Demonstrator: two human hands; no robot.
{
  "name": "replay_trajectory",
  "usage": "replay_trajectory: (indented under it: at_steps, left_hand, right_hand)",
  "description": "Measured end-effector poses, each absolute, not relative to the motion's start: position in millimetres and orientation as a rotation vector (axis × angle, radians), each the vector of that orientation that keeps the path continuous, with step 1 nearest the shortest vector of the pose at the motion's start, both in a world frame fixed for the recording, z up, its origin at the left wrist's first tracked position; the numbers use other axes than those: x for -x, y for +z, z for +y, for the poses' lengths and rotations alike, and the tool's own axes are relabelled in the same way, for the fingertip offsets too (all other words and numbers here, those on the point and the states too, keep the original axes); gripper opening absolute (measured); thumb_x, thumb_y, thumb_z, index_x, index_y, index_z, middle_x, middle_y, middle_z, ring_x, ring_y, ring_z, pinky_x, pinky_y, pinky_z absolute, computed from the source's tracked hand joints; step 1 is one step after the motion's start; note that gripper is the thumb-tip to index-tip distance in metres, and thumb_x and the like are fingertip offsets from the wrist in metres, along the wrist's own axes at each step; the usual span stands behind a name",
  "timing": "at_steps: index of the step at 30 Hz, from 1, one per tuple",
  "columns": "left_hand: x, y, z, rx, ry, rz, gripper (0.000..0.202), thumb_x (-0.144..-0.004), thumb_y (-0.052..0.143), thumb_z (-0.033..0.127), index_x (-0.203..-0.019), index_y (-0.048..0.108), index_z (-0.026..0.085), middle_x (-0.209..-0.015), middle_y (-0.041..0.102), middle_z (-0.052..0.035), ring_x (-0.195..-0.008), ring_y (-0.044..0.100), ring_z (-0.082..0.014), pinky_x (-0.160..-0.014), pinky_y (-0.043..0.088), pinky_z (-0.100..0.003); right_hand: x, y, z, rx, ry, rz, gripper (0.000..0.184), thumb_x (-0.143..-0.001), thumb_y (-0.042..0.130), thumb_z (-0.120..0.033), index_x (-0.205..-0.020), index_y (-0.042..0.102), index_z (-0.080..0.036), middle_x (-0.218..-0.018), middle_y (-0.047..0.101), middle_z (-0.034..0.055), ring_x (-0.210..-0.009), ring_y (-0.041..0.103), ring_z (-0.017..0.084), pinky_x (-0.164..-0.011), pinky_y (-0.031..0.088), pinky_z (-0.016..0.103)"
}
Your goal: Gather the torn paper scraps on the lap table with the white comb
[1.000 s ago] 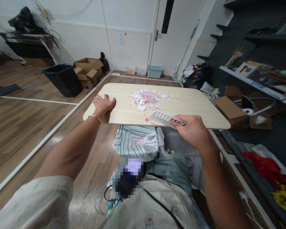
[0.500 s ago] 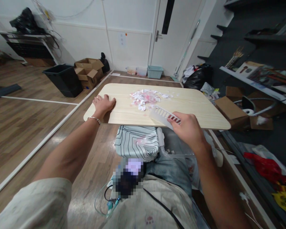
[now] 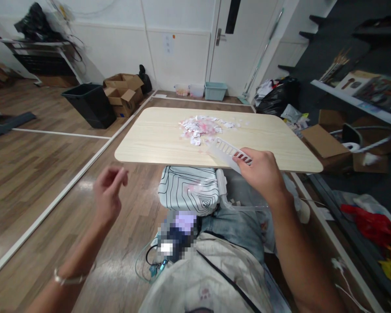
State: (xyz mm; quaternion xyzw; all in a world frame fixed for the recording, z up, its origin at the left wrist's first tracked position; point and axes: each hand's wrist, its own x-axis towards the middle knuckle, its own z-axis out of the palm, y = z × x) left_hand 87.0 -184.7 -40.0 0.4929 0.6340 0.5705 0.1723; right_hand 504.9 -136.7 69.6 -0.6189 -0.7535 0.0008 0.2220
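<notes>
My right hand grips a white plastic strip with a row of slots, held slanting over the near part of the light wooden table. Its lower edge seems to be at or close to the tabletop; contact cannot be made out. Beyond the strip lies a heap of torn paper scraps, white with pink among them. Off the table's near left corner, my left hand hangs in the air, slightly blurred, its fingers curled in with nothing visible in them.
Below the table's near edge are a pale, black-lined cushion-like thing and a clear plastic bin. A black waste bin and open cardboard boxes stand at the far left. Another open box sits at right beside dark shelving.
My left hand has left the tabletop, moving back and down off the table, and its spread fingers have curled. My right hand keeps the slotted strip in nearly the same place.
</notes>
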Motion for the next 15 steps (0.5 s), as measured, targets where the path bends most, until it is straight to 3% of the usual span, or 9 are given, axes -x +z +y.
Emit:
replay_trajectory:
  at_steps: [4, 6, 10, 15]
  left_hand:
    - [-106.6, -96.5, -291.6, -1.266, 0.799, 1.727, 0.047, -0.084, 0.075, 0.084, -0.092, 0.082, 0.038, -0.099, 0.08, -0.0072, -0.093, 0.07, -0.0343, -0.086, 0.06, -0.05]
    - [-117.3, -125.6, -319.8, -1.227, 0.538, 1.626, 0.056, -0.079, 0.078, 0.088, -0.097, 0.088, 0.036, -0.11, 0.084, -0.01, -0.105, 0.073, -0.0366, -0.094, 0.06, -0.05]
    - [-126.3, -168.5, -335.7, -1.099, 0.509, 1.533, 0.071, -0.071, 0.084, 0.092, -0.11, 0.09, 0.034, -0.108, 0.083, -0.0106, -0.106, 0.074, -0.0363, -0.092, 0.058, -0.046]
    - [-128.2, -187.8, -323.5, -1.101, 0.549, 1.487, 0.067, -0.075, 0.082, 0.096, -0.094, 0.082, 0.031, -0.092, 0.074, -0.0058, -0.092, 0.068, -0.0311, -0.082, 0.053, -0.041]
  right_hand:
    - [-506.5, 66.6, -135.5, 1.702, 0.011, -2.059, 0.022, -0.105, 0.068, -0.03, -0.094, 0.086, -0.023, -0.09, 0.086, 0.0144, -0.074, 0.069, 0.027, -0.072, 0.04, 0.037]
    - [-507.0, 67.0, -134.4, 1.713, 0.015, -2.048, 0.021, -0.104, 0.069, -0.031, -0.092, 0.085, -0.022, -0.089, 0.086, 0.0146, -0.074, 0.068, 0.027, -0.072, 0.039, 0.037]
    - [-508.2, 69.5, -132.3, 1.736, 0.016, -2.039, 0.02, -0.104, 0.071, -0.031, -0.091, 0.084, -0.023, -0.088, 0.085, 0.0139, -0.075, 0.067, 0.027, -0.071, 0.038, 0.036]
    - [-507.9, 71.1, -132.5, 1.749, 0.036, -2.029, 0.019, -0.104, 0.072, -0.029, -0.091, 0.083, -0.022, -0.087, 0.083, 0.0133, -0.073, 0.065, 0.026, -0.072, 0.038, 0.036]
